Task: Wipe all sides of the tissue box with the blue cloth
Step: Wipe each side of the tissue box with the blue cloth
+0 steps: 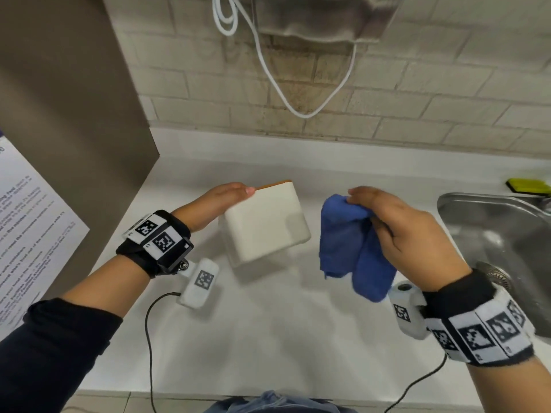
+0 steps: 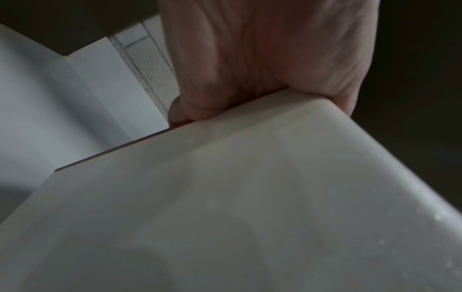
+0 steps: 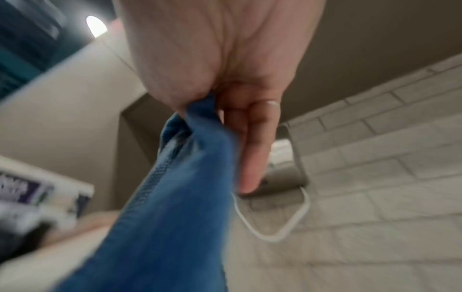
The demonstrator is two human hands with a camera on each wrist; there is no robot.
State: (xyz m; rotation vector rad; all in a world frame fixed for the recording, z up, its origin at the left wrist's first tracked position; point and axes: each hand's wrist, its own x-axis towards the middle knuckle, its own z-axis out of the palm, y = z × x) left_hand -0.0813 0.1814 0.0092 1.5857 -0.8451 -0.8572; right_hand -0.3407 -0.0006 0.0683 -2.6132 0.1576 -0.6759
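The white kitchen counter [image 1: 268, 338] is the landmark. Above its middle the left hand [image 1: 214, 204] holds the white plastic tissue box [image 1: 265, 222] – tilted, off the counter. Right of the box, apart from it, the right hand [image 1: 411, 231] holds the blue cloth [image 1: 348, 248]. The steel sink [image 1: 507, 234] is set in the counter's right end – the beige brick wall [image 1: 387, 93] stands behind.

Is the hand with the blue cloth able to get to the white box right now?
Probably yes. The right hand holds the blue cloth just beside the tissue box, with nothing between them, and the left hand grips only its far side.
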